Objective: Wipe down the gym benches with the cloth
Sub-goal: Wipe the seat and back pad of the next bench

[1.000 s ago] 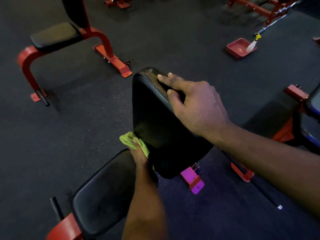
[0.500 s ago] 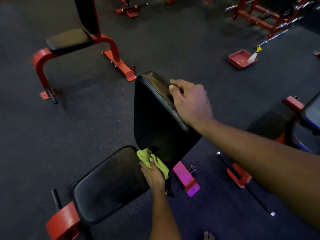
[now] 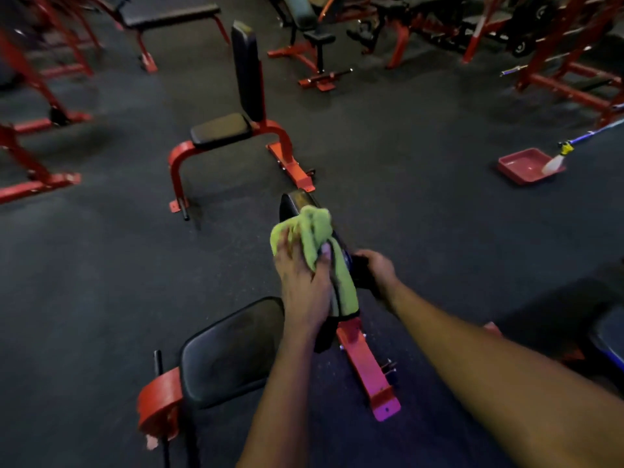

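My left hand (image 3: pixel 304 278), clutching the green cloth (image 3: pixel 314 231), now wipes high on the backrest (image 3: pixel 294 203), up from its base; my right hand (image 3: pixel 378 268) grips it behind.

cloth (image 3: pixel 315 231) raised, now atop backrest (image 3: pixel 294 202)

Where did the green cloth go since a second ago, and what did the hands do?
The left hand swept the green cloth up the backrest, from its bottom edge to near its top. The right hand slid from the top edge down the backrest's far side. Unchanged: the left hand grips the cloth, the right hand holds the backrest.
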`<action>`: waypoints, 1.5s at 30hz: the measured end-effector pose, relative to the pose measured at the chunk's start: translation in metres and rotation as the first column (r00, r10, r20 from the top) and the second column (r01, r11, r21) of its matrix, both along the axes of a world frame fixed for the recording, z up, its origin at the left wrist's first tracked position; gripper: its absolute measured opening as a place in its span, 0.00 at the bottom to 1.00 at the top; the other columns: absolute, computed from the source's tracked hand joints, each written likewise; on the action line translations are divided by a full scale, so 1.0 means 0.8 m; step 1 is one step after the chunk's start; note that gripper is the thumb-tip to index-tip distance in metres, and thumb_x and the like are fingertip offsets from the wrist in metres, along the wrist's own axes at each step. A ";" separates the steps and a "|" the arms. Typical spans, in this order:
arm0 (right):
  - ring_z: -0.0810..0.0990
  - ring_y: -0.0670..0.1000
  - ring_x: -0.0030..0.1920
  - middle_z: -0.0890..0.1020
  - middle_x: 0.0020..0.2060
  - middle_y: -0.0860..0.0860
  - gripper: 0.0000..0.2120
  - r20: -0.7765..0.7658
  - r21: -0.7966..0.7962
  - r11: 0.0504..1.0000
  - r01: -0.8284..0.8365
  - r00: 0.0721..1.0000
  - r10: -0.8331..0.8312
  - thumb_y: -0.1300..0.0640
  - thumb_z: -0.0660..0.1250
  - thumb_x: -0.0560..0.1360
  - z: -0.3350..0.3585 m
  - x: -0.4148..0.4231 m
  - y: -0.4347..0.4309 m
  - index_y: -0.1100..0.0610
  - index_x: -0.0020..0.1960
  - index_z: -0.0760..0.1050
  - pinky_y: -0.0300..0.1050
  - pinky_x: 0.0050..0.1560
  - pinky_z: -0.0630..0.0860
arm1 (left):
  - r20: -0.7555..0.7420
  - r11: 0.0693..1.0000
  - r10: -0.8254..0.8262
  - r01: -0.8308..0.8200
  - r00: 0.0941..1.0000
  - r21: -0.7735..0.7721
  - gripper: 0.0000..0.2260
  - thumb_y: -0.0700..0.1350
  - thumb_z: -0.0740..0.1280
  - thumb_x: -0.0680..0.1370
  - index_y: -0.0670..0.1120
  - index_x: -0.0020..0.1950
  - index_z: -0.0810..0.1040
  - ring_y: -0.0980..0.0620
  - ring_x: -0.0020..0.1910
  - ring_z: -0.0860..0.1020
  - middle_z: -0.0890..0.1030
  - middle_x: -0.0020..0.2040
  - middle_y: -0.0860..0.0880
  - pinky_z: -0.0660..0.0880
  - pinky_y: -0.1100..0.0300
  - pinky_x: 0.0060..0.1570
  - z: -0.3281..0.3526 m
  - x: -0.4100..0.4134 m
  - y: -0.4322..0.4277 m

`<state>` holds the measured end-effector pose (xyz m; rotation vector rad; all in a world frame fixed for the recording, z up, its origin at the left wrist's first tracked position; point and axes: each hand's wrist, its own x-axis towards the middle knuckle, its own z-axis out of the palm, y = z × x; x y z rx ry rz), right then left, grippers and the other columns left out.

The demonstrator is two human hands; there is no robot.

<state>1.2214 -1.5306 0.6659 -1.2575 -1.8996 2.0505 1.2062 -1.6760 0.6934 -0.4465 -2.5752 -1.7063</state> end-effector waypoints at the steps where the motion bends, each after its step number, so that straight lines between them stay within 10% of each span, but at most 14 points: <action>1: 0.80 0.51 0.30 0.81 0.27 0.50 0.16 0.000 -0.096 0.995 0.018 1.000 -0.018 0.62 0.62 0.78 -0.002 0.013 0.006 0.57 0.34 0.81 0.41 0.34 0.75 | -0.059 0.989 -0.057 0.049 0.997 -0.137 0.32 0.65 0.57 0.76 0.52 0.77 0.62 0.44 0.78 0.53 0.56 0.79 0.46 0.52 0.48 0.76 0.008 -0.006 0.014; 4: 0.79 0.49 0.23 0.81 0.26 0.51 0.13 -0.055 -0.272 0.961 -0.040 0.998 0.026 0.62 0.59 0.79 0.003 0.032 0.023 0.59 0.40 0.78 0.36 0.24 0.74 | -0.118 0.880 -0.116 0.047 0.986 -0.472 0.26 0.60 0.63 0.77 0.60 0.74 0.65 0.40 0.78 0.45 0.49 0.81 0.51 0.54 0.41 0.73 0.015 -0.011 0.048; 11: 0.79 0.55 0.40 0.80 0.46 0.58 0.13 -0.069 -0.313 0.936 -0.159 0.987 0.144 0.65 0.54 0.80 -0.007 0.035 0.030 0.58 0.49 0.78 0.41 0.30 0.79 | -0.110 0.710 -0.231 0.090 0.967 -0.698 0.24 0.55 0.64 0.78 0.50 0.73 0.70 0.47 0.79 0.46 0.56 0.80 0.45 0.39 0.47 0.76 0.034 -0.098 0.070; 22: 0.81 0.48 0.41 0.85 0.35 0.45 0.24 -0.232 -0.221 0.968 -0.116 0.971 0.063 0.74 0.62 0.75 -0.044 0.036 0.004 0.49 0.35 0.85 0.42 0.50 0.76 | -0.260 0.925 -0.308 0.224 0.915 -0.307 0.21 0.51 0.64 0.74 0.49 0.66 0.77 0.47 0.79 0.51 0.68 0.74 0.53 0.47 0.57 0.76 -0.003 -0.074 0.021; 26: 0.82 0.54 0.48 0.86 0.37 0.45 0.23 -0.254 -0.134 0.990 -0.034 0.967 -0.001 0.70 0.66 0.72 -0.051 0.031 -0.007 0.43 0.36 0.86 0.54 0.61 0.76 | -0.262 0.890 -0.382 0.275 0.886 -0.364 0.21 0.52 0.64 0.73 0.47 0.64 0.79 0.47 0.79 0.52 0.70 0.73 0.53 0.46 0.62 0.75 -0.001 -0.096 0.022; 32: 0.79 0.51 0.39 0.82 0.30 0.44 0.09 -0.212 -0.018 0.995 0.098 0.972 -0.100 0.50 0.66 0.64 -0.034 0.027 -0.025 0.48 0.36 0.85 0.51 0.46 0.75 | -0.232 0.750 -0.524 0.315 0.820 -0.581 0.24 0.58 0.61 0.71 0.46 0.60 0.81 0.45 0.72 0.66 0.76 0.67 0.48 0.53 0.53 0.75 0.022 -0.180 0.041; 36: 0.80 0.56 0.42 0.83 0.36 0.52 0.23 -0.158 0.149 0.969 0.197 0.972 -0.174 0.41 0.61 0.75 -0.012 0.019 -0.051 0.60 0.38 0.81 0.49 0.45 0.72 | -0.185 0.701 -0.578 0.367 0.795 -0.611 0.26 0.59 0.59 0.70 0.45 0.59 0.81 0.44 0.65 0.72 0.79 0.63 0.46 0.59 0.55 0.69 0.028 -0.225 0.049; 40: 0.80 0.61 0.51 0.83 0.48 0.59 0.27 -0.065 0.277 0.904 0.324 0.946 -0.319 0.40 0.54 0.82 0.001 -0.011 -0.093 0.59 0.48 0.81 0.54 0.52 0.75 | -0.213 0.725 -0.568 0.362 0.795 -0.586 0.29 0.61 0.56 0.70 0.46 0.61 0.80 0.44 0.65 0.72 0.80 0.62 0.48 0.63 0.52 0.67 0.019 -0.243 0.048; 45: 0.80 0.65 0.52 0.83 0.50 0.65 0.26 -0.130 0.259 0.640 0.723 0.683 -0.719 0.45 0.55 0.84 0.006 -0.039 -0.128 0.65 0.53 0.82 0.53 0.50 0.73 | -0.328 0.703 -0.665 0.414 0.671 -0.578 0.27 0.61 0.56 0.70 0.58 0.68 0.75 0.51 0.76 0.60 0.73 0.68 0.60 0.48 0.37 0.72 0.008 -0.199 0.013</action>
